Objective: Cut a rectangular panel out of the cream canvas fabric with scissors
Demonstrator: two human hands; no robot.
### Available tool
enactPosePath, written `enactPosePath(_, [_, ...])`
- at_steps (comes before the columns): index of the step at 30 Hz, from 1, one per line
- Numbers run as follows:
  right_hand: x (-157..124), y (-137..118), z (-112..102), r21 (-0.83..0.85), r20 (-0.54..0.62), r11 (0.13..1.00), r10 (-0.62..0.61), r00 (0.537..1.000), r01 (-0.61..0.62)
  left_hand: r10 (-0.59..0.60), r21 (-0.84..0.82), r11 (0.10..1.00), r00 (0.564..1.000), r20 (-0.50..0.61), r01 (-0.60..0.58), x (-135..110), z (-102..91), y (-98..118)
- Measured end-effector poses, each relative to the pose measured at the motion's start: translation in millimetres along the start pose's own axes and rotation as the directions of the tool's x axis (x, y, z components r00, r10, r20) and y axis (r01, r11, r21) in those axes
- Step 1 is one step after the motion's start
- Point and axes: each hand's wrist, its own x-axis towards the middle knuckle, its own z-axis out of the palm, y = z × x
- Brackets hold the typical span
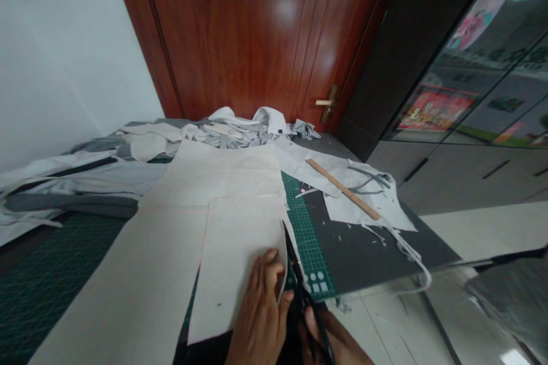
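Observation:
A pair of black scissors (294,256) is in my right hand (336,339), its fingers wrapped around the handles. The blades lie along the right edge of a white fabric piece (240,234), pointing away from me. Faint pink lines mark this piece's left and top sides. My left hand (261,308) rests on the piece's lower right, fingers bent, with the fabric's edge between forefinger and thumb. To the left and beyond, a larger white fabric sheet (128,274) spreads over the table; a slit separates its lower part from the marked piece.
A green cutting mat (308,239) shows beside the fabric on a dark table (342,262). A wooden ruler (342,188) lies on white cloth at right. Fabric scraps (233,128) are heaped along the back, before a brown door (240,28). Grey and white strips lie left.

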Motion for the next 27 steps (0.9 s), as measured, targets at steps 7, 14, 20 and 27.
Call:
enactPosePath(7, [16.8,0.5,-2.2,-0.007,0.171,1.0,0.007,0.985,-0.006,-0.011,0.034,0.999,0.999,0.041,0.009,-8.8,1.3,0.2])
enactPosePath(14, [14.9,-0.6,-1.9,-0.019,0.141,1.0,0.007,0.99,-0.005,-0.036,-0.056,0.998,0.995,0.089,0.041,-13.3,-6.0,5.4])
enactPosePath(20, [18.2,6.9,2.1,0.067,0.07,0.998,0.006,0.998,-0.01,-0.039,-0.077,0.996,0.995,0.096,0.047,-12.8,-3.8,11.6])
enactPosePath(27, [23.6,15.6,2.5,0.082,0.048,0.997,-0.001,0.999,-0.002,0.055,-0.002,0.998,0.995,0.087,-0.055,-14.9,2.4,12.0])
